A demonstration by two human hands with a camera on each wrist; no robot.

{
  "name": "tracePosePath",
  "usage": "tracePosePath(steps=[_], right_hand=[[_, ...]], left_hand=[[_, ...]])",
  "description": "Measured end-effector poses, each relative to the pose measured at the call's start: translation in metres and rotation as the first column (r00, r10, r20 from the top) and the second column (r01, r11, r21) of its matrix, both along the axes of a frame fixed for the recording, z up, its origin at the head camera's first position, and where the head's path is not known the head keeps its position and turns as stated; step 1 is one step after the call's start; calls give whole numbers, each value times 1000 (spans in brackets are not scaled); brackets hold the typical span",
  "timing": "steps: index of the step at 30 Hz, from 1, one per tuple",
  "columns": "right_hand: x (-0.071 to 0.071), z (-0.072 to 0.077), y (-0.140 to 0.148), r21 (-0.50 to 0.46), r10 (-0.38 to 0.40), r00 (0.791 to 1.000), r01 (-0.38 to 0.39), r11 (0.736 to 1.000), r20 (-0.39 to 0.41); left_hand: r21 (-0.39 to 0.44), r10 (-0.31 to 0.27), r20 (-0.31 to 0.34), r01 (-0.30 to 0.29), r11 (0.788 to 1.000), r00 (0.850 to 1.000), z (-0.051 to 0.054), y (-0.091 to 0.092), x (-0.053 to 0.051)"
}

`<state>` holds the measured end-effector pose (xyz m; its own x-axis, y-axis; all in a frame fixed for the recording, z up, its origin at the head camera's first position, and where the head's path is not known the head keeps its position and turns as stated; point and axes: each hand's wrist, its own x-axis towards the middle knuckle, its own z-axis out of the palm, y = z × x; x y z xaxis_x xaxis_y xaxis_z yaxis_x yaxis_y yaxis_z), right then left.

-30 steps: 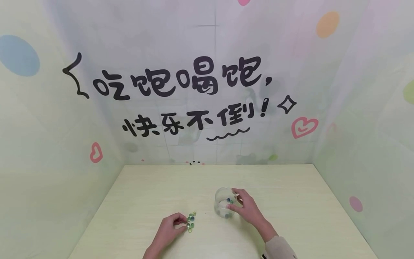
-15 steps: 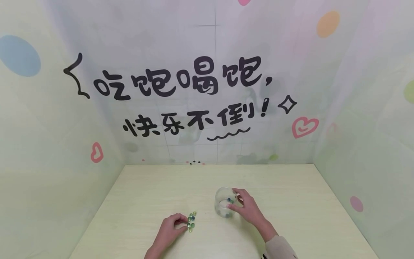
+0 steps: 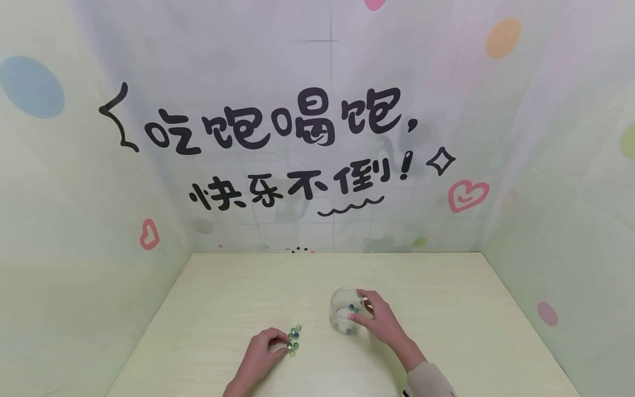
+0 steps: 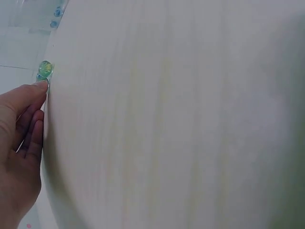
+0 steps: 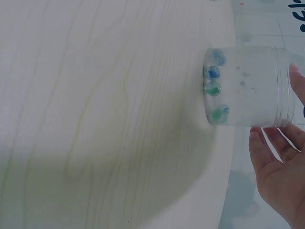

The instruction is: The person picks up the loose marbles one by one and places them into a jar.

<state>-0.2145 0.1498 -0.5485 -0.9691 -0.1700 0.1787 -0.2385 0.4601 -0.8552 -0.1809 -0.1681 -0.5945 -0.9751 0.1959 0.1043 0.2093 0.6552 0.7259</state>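
On the pale table lies a small cluster of green, yellow and dark blue glass marbles [image 3: 296,346]. My left hand [image 3: 258,354] is at the left side of this cluster, thumb and index fingertips close against the nearest marbles with a gap between them. In the left wrist view, the thumb tip partly covers a marble behind a green-yellow marble [image 4: 45,68]. To the right, my right hand [image 3: 381,320] holds a clear jar [image 3: 339,315] near its rim, thumb on the near side and fingers on the far side. Several blue and green marbles [image 5: 213,88] lie on the bottom of the upright jar.
A light wood-grain table [image 3: 238,286] stretches between white printed side sheets. At its far edge stands a back sheet [image 3: 278,66] with large black characters and coloured shapes. Bare tabletop shows between the marble cluster and the jar.
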Motion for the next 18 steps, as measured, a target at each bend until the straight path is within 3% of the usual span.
tracePosePath(steps=[18], right_hand=[[1, 1, -1, -13, 2, 1000, -2, 1000, 2]], left_hand=[[5, 24, 55, -25, 1000, 998, 3, 2, -1]])
